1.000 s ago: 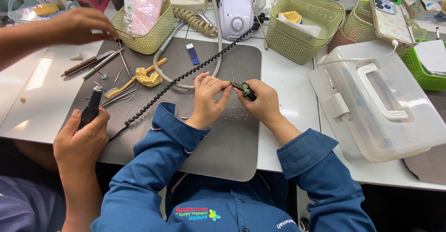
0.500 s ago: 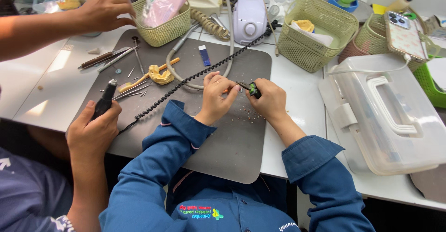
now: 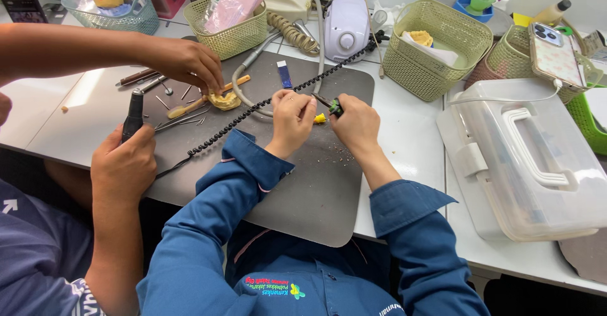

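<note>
the left hand (image 3: pixel 292 115) has its fingers pressed together around a small yellow piece (image 3: pixel 320 118), pinching it just above the grey mat (image 3: pixel 316 189) on the white table (image 3: pixel 411 145). the right hand (image 3: pixel 357 121) is closed on a thin tool with a green grip (image 3: pixel 331 105), its dark tip pointing up and left over the yellow piece. pale crumbs lie on the mat just below both hands. a black coiled cord (image 3: pixel 253 117) runs diagonally across the mat, passing just left of the left hand, toward the white motor unit (image 3: pixel 346 28) at the back. on the left, a co-worker's hand (image 3: pixel 123 164) grips a black handpiece (image 3: pixel 133 113) upright, and the co-worker's other hand (image 3: pixel 183 63) touches a yellow dental cast (image 3: pixel 224 101) among loose metal burs. a clear plastic box with a white handle (image 3: pixel 531 158) sits at the right, near 2 green baskets (image 3: pixel 436 47).
</note>
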